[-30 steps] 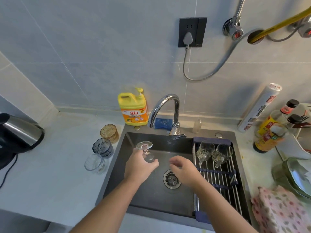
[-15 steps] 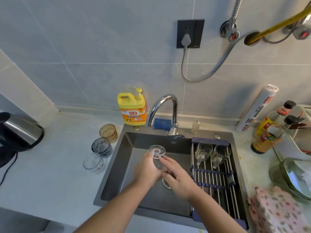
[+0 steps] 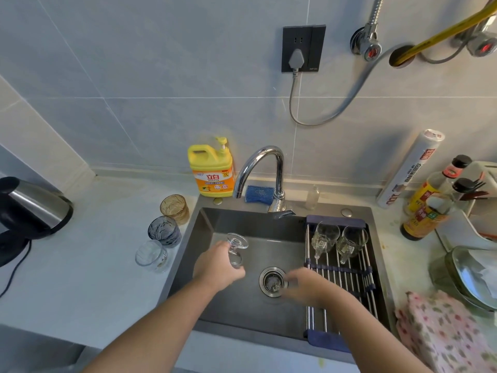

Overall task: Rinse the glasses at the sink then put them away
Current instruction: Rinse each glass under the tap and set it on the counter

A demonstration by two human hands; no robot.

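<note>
Head view, straight down into a dark grey steel sink (image 3: pixel 242 222). Grips a small clear stemmed glass (image 3: pixel 236 250) in the left hand (image 3: pixel 215 267), foot up and bowl down, with fingers curled round the bowl. Holds it over the basin at about 9 o'clock of the round steel drain (image 3: pixel 273 282).

Has taken the right hand (image 3: pixel 304 286) off the glass: half a second ago both hands met on it. Now hovers that hand at 3 o'clock of the drain, near the roll-up steel drying rack (image 3: pixel 347 273). Blurred by motion, with fingers loosely extended and nothing held.

No stream visible from the curved chrome faucet (image 3: pixel 265 168) at 12 o'clock of the basin.

Already has two clear glasses (image 3: pixel 324 238) resting on the far end of the rack, side by side. Still has three on the pale desk (image 3: pixel 80 265) at 9 o'clock of the sink: an amber ribbed tumbler (image 3: pixel 174 208), a smoky blue tumbler (image 3: pixel 164 231) and a clear tumbler (image 3: pixel 152 255), in a close row.

Reads as the two-handed rub on this piece being over. Probably next calls for passing it across to the rack beside the other two, with the freed right hand well placed to receive it. Roughly mid-task, judging by three tumblers unrinsed. Wet thin stem: slip risk during any hand-over.
</note>
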